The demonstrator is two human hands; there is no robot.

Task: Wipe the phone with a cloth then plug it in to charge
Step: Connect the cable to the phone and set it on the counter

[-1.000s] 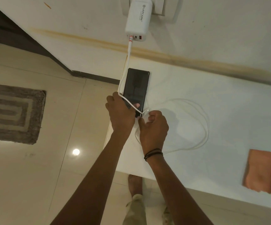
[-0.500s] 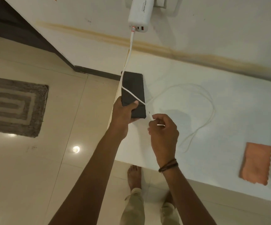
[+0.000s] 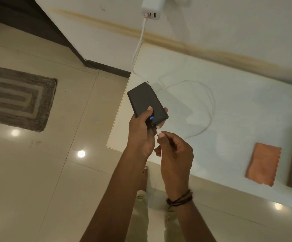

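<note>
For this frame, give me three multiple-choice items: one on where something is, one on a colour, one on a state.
1. Where does the cloth lie?
A. on the white counter, to the right of the hands
B. on the floor mat
C. draped over the phone

2. What colour is the charging cable?
A. black
B. white
C. blue

3. What is the state of the phone?
A. lying flat on the counter
B. held up in the left hand, cable plug at its bottom edge
C. wrapped in the cloth

Key: 1 A, it lies flat on the counter, untouched. 2 B, a white loop runs from the wall charger. 3 B, the right hand pinches the plug at the port; whether it is seated cannot be told.
</note>
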